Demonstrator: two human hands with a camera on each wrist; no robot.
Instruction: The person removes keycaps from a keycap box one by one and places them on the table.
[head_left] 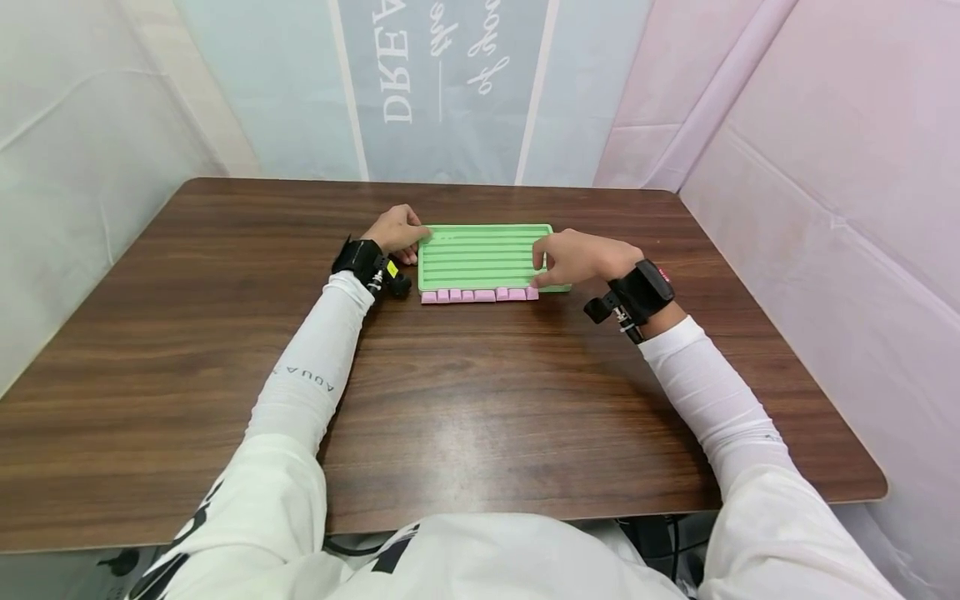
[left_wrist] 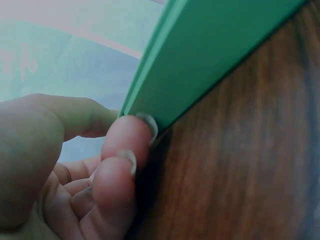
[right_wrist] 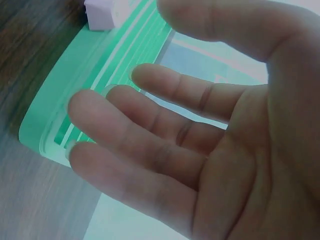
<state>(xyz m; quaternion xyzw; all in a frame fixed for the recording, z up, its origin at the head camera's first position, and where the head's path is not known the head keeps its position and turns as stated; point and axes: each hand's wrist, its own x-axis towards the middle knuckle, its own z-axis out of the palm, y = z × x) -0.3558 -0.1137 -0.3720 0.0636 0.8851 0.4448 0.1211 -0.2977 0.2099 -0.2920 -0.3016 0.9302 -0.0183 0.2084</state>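
Observation:
A light green ridged tray [head_left: 480,258] lies flat on the table. Along its near edge runs a row of small pink blocks [head_left: 478,296], broken by a narrow gap. At the tray's far left corner, my left hand [head_left: 395,229] grips the edge, thumb on the rim and fingertips against the green side wall [left_wrist: 200,55]. My right hand [head_left: 585,257] hovers at the right end with loosely bent fingers [right_wrist: 150,112], holding nothing. Its thumb is near the last pink block [right_wrist: 100,14]. Part of the tray's right rim is hidden behind this hand.
The brown wood-grain table [head_left: 465,400] stretches around the tray on all sides. Behind it hangs a pale blue curtain [head_left: 450,142] with lettering. A whitish pink sheet [head_left: 840,183] closes off the right side, a white one [head_left: 90,150] the left.

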